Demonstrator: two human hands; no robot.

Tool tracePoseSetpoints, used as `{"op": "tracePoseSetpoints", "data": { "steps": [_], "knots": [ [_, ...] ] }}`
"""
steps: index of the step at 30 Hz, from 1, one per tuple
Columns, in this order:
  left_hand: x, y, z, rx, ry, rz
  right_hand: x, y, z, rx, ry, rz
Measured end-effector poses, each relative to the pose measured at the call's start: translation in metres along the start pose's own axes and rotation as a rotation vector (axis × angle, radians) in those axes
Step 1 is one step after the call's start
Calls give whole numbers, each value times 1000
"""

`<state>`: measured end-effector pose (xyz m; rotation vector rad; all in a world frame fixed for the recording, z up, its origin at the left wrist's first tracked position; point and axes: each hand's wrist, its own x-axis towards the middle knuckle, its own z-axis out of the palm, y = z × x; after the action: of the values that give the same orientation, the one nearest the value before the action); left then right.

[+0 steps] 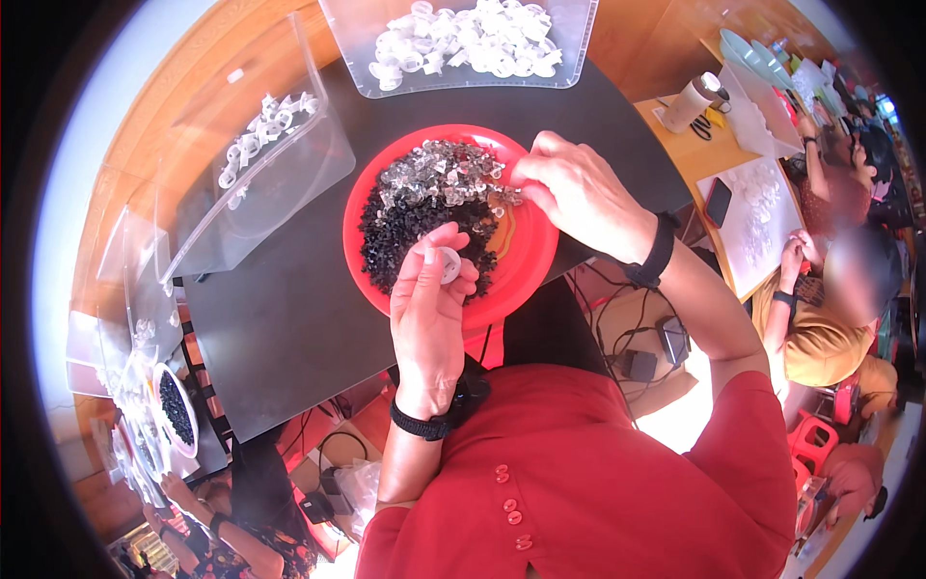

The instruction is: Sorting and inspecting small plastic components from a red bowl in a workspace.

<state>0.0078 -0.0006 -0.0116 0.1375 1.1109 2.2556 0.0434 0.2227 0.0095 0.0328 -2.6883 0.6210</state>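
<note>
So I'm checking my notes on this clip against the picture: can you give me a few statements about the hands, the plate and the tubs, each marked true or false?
1. The left hand holds a small white ring in its fingers. True.
2. The red plate holds only black pieces. False: it holds black pieces and clear pieces.
3. The right hand rests on the dark table, away from the plate. False: its fingers reach into the clear pieces on the plate.
4. The clear tub at the top holds white rings. True.
5. Both wrists are bare. False: each wears a black band.
</note>
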Motion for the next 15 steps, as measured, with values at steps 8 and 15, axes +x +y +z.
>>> {"op": "tracePoseSetpoints", "data": {
  "steps": [8,15],
  "knots": [
    [-5,1,10,171,5,95,0,-8,20,0,-112,-71],
    [-5,3,8,149,5,83,-2,-6,23,-93,-120,-95]
  ]
}}
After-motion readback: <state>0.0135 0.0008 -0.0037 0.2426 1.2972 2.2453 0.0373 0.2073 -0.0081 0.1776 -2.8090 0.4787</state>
